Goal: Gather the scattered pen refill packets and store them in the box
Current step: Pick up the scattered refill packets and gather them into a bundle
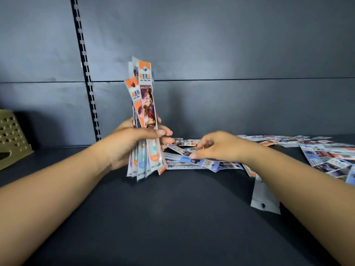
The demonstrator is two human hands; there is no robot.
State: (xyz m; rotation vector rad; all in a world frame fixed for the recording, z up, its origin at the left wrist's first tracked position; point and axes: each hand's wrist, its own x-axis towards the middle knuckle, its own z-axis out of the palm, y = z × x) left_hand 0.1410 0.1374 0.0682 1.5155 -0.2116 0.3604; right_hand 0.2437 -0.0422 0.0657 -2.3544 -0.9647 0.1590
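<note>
My left hand (132,143) grips an upright bundle of several long pen refill packets (146,96), orange, white and purple, held above the dark shelf. My right hand (217,146) reaches over a flat pile of packets (196,162) just right of the bundle, and its thumb and fingers pinch a bluish packet (194,160) on top of that pile. More packets (326,158) lie scattered along the right side of the shelf. One pale packet (264,198) lies partly hidden under my right forearm. A tan perforated box (11,139) stands at the far left edge.
The dark shelf surface (172,217) spreads in front of me. A grey back panel (230,54) rises behind it, with a slotted vertical rail (86,73) left of centre.
</note>
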